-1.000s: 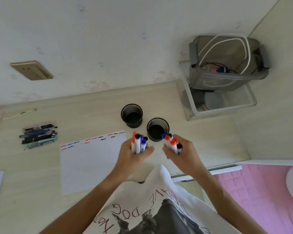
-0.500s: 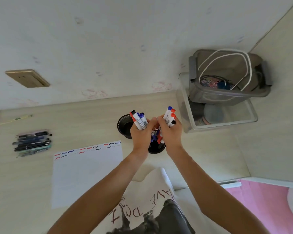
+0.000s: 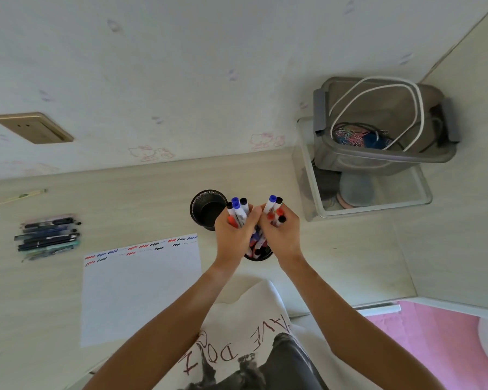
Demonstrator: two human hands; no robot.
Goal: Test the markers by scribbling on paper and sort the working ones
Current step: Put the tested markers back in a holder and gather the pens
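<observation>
Both hands were over the near black mesh cup (image 3: 258, 256) on the desk (image 3: 335, 249). Left hand (image 3: 233, 235) was wrapped around a bundle of markers (image 3: 238, 212), caps up: blue, black, red. Right hand (image 3: 282, 235) gripped a second bundle (image 3: 275, 209) the same way. Lower ends looked to be reaching into the cup; cannot tell how deep. The second cup (image 3: 207, 208) stood just behind, apparently empty.

The paper (image 3: 141, 291) lay left of the cups, scribbles along its far edge.

Handling: light, rigid plastic barrels, smooth, so loose ones could slip out of a bundle. Best held mid-barrel, with a full wrap.
</observation>
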